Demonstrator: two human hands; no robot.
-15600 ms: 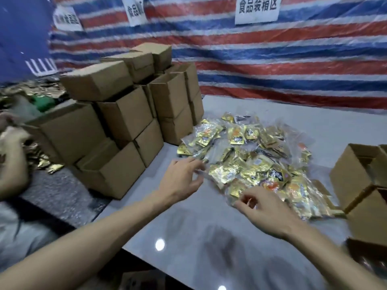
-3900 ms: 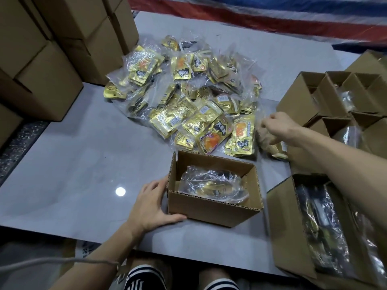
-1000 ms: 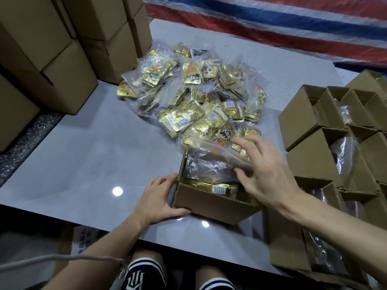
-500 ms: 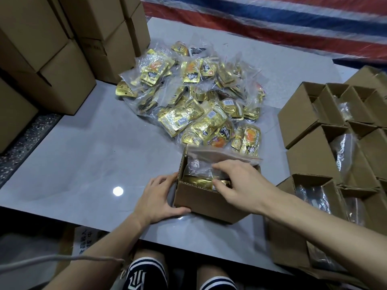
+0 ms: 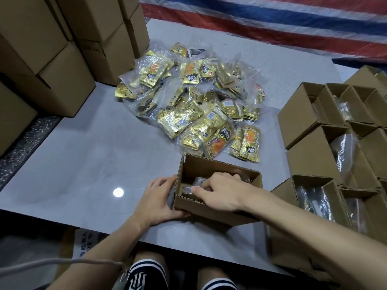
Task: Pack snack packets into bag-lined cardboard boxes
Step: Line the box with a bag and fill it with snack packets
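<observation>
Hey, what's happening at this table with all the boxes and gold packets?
A person is packing snacks. The left hand grips the corner of an open cardboard box on the table, while the right hand reaches inside and grips a clear bag of packets. A pile of bagged gold snack packets waits behind it, open boxes with bags sit to the right, and closed boxes are stacked at the left.

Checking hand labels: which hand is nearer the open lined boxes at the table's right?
Right. The right hand pinches the clear bag inside the front box, beside those lined boxes; the left hand grips that box's left corner, farther away.
</observation>
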